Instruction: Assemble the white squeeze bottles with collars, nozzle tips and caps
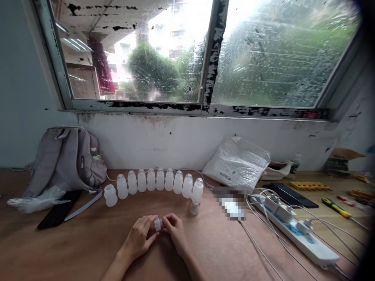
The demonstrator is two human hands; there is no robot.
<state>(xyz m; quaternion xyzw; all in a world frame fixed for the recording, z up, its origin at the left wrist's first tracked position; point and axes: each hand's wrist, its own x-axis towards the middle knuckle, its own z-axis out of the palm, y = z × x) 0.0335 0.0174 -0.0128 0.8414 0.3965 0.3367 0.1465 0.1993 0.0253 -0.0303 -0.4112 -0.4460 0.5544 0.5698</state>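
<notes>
A small translucent ribbed bottle collar (158, 223) is held between my two hands above the table, low in the view. My left hand (141, 236) grips its left side with thumb and fingers. On the other side, my right hand (175, 230) pinches it at the end, where a small pale tip, perhaps a nipple, is mostly hidden by the fingers. Beyond my hands, several frosted white baby bottles (159, 180) with clear domed caps stand upright in an arc. At the arc's left end is an uncapped bottle (110, 196). A clear cap (193, 208) sits before the rightmost bottle.
A grey backpack (66, 160), a plastic bag (38, 199) and a black flat case (58, 210) lie left. Rightward are a silver padded bag (238, 162), a white power strip (316, 248) with trailing cables, a black phone-like slab (294, 195) and a screwdriver (336, 207).
</notes>
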